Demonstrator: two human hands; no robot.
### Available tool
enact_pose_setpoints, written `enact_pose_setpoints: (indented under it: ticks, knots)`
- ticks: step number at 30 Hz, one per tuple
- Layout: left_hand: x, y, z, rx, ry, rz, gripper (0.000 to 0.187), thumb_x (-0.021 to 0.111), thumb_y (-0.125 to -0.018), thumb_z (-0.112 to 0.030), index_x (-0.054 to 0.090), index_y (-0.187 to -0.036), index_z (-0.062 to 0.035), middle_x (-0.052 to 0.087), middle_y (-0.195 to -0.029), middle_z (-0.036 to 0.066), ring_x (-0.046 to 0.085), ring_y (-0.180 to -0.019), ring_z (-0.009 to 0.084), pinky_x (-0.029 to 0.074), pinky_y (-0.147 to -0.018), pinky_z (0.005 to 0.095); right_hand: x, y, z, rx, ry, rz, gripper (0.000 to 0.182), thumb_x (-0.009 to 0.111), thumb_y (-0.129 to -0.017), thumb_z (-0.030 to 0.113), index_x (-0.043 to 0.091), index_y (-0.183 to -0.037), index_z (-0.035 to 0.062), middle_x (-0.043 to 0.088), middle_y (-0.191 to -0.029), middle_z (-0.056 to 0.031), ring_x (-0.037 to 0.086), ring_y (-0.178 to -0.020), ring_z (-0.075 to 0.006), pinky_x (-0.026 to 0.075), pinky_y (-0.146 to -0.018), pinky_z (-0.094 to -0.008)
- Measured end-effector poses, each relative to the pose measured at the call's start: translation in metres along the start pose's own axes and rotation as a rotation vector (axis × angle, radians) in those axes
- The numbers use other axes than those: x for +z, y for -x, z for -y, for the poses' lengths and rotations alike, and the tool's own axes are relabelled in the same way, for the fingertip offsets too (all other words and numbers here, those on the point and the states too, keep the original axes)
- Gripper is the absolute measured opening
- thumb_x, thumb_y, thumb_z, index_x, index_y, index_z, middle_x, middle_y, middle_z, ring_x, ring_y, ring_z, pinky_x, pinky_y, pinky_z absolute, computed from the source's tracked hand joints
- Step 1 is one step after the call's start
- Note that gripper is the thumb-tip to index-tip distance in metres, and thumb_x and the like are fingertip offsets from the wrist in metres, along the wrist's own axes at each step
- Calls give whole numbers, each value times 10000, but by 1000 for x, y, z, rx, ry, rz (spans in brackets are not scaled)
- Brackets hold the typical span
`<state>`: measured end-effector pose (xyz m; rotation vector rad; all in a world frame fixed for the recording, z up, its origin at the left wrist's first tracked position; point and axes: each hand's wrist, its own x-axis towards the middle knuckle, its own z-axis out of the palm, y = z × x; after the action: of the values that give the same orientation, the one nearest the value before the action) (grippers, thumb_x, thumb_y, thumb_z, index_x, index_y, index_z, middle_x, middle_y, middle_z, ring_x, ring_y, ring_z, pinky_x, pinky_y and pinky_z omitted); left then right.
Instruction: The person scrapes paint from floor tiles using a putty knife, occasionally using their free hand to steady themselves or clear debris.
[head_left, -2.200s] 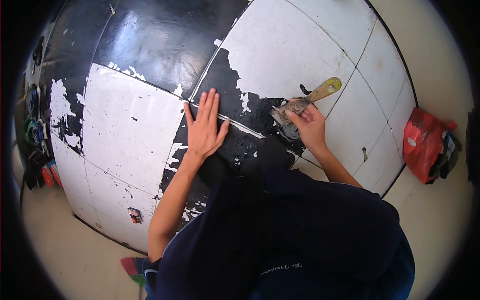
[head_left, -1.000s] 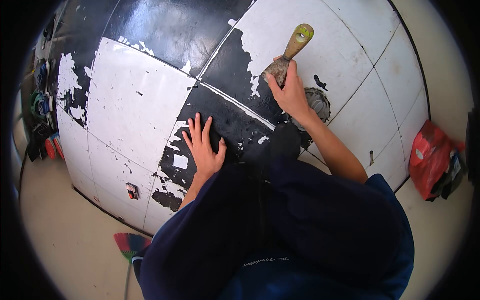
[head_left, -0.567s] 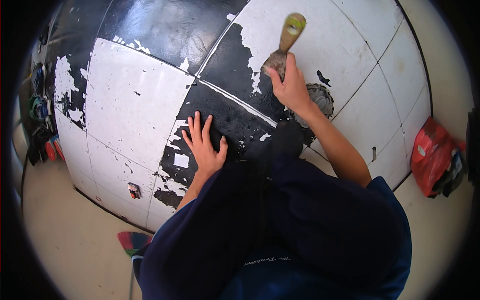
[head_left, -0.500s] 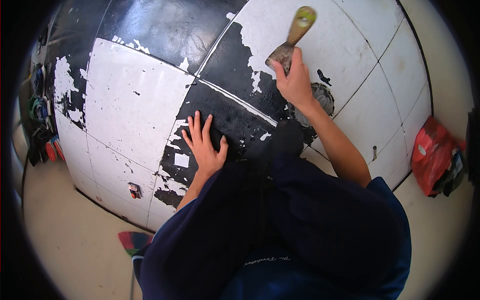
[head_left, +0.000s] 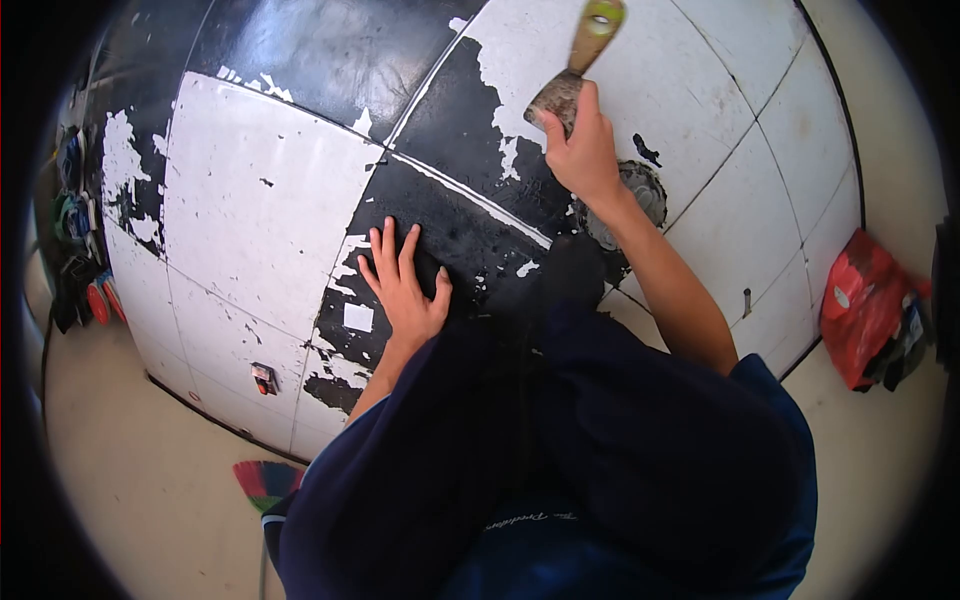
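Note:
My right hand (head_left: 588, 160) is closed around the stained metal blade of a putty knife (head_left: 594, 42). Its wooden handle, with a hole near the end, points away from me. The blade lies over the white surface beside a ragged white-and-black border. My left hand (head_left: 405, 295) rests with spread fingers on a black tile (head_left: 440, 215), near a small white square (head_left: 357, 317). White flakes and peeled patches are scattered around it. A dark foot (head_left: 575, 270) is between my hands.
A rough round grey patch (head_left: 645, 195) lies beside my right wrist. A small red-and-black object (head_left: 264, 379) is at lower left, with a colourful broom (head_left: 268, 484) below. A red plastic bag (head_left: 855, 305) stands at right. Assorted items (head_left: 75, 220) line the left edge.
The putty knife and my right hand appear slightly higher and further left. The whole view has shifted a little; my left hand stays on the black tile.

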<state>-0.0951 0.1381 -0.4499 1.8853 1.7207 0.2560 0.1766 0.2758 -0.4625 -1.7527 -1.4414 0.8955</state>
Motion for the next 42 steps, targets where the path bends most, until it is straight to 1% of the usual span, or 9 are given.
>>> enact_pose_setpoints:
  ticks: [4,9,17,21,24,28,32,37,42]
  knots:
    - [-1,-1,2,15,-3,-5,687,656,-837,-255,470,-1478,-92,279,-1639,198,175,-1540,418,24,-1194,638,1,10,-2,-206,-6,211,244,618,-939,63,447,-1090,-22,665,-857,-291,644,-839,-524,508,-673,-549]
    - [-2,1,1,3,3,1,687,656,-840,-260,468,-1478,-88,282,-1637,201,178,-1538,417,22,-1192,640,-2,8,-8,-44,-7,232,241,643,-965,90,467,-1090,-18,697,-919,-259,689,-884,-468,543,-710,-451]
    - [0,-1,2,9,0,-2,691,657,-834,-258,471,-1476,-84,285,-1635,205,188,-1532,428,24,-1190,644,-1,12,-5,-169,46,245,278,639,-954,74,446,-1119,-38,684,-887,-276,679,-855,-485,526,-683,-488]
    - [2,-1,2,11,-2,-11,688,657,-832,-261,476,-1476,-97,285,-1639,191,173,-1541,421,36,-1196,632,0,-1,-2,47,-29,90,262,592,-940,36,463,-1162,-13,674,-911,-262,647,-871,-504,517,-723,-523]
    - [-1,0,2,5,-8,-6,685,655,-834,-267,479,-1473,-95,286,-1638,193,174,-1540,422,36,-1196,632,1,9,-7,-240,32,226,282,631,-956,67,450,-1140,-46,678,-895,-271,676,-834,-485,529,-685,-485]
    - [0,-1,1,11,-6,-6,690,659,-826,-253,478,-1469,-84,285,-1635,204,182,-1535,427,29,-1192,640,0,1,0,71,30,134,225,613,-961,50,460,-1102,-35,691,-914,-251,684,-855,-468,541,-711,-463]
    - [-1,-2,0,14,2,-7,690,659,-824,-245,476,-1468,-79,283,-1633,208,182,-1534,428,27,-1191,645,2,4,-11,-206,63,186,207,610,-964,53,459,-1086,-21,690,-866,-257,671,-823,-496,534,-662,-466]
    - [0,-1,-1,-4,-9,-1,692,661,-827,-252,473,-1472,-85,282,-1634,204,179,-1535,426,29,-1192,643,3,10,-3,-129,-3,184,241,592,-945,60,450,-1124,-17,660,-846,-288,640,-803,-521,489,-661,-573]
    - [1,0,-1,0,-16,-1,690,658,-833,-259,472,-1475,-88,279,-1637,203,176,-1535,428,29,-1191,643,4,-2,-11,-58,24,108,241,596,-943,39,461,-1131,-28,670,-884,-282,657,-846,-502,514,-689,-531]
